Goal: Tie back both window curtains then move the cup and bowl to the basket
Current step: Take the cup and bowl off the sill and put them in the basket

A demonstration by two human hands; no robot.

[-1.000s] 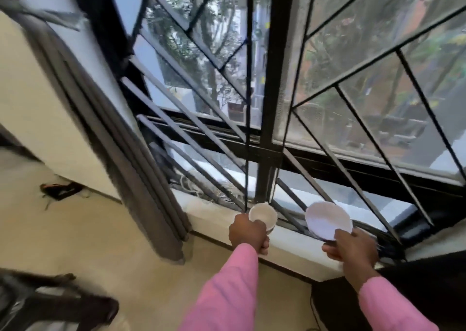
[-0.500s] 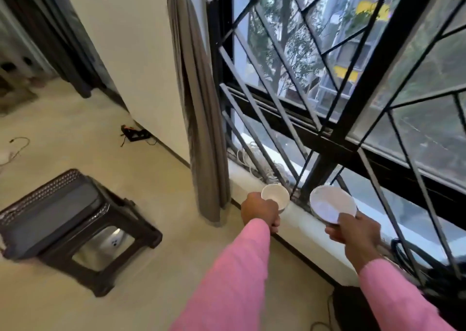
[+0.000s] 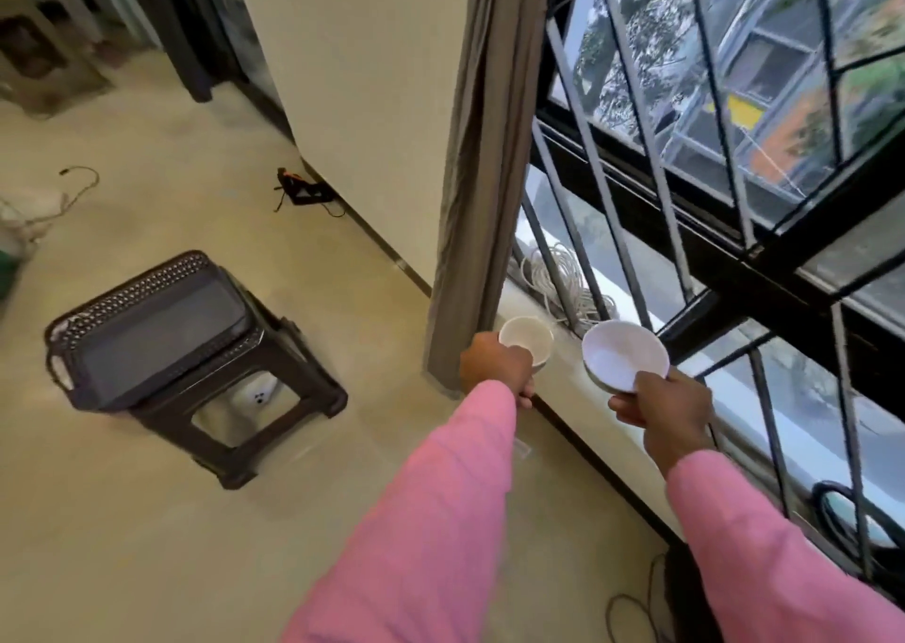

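**Left hand** [image 3: 494, 363]: fingers curled round the near side of the cup [image 3: 526, 336], mouth up, over the left end of the window sill [image 3: 578, 397]. Whether the cup's base is clear of the sill cannot be told. The wrap-round grip suits carrying it level.

**Right hand** [image 3: 666, 407]: pinches the bowl [image 3: 622, 356] by its near rim, thumb on top and fingers beneath. The bowl is tipped toward the wearer and held above the sill, just right of the cup. One item per hand probably allows a single trip.

**Curtain** [image 3: 480, 177]: bunched into a narrow column at the sill's left end. No tie is visible, and the second curtain is out of view.

**Cable coil** [image 3: 568, 280]: white, on the sill behind the cup.

**Basket** [image 3: 152, 329]: dark, with a perforated rim. It sits on a stool [image 3: 254, 397] on the floor well left of the sill and appears empty, so delivery is judged still to come.

**Change from half a second ago:** both grips are unchanged, and the cup and bowl remain over the sill. The view has swung left and down, so the basket and stool sit nearer the centre.
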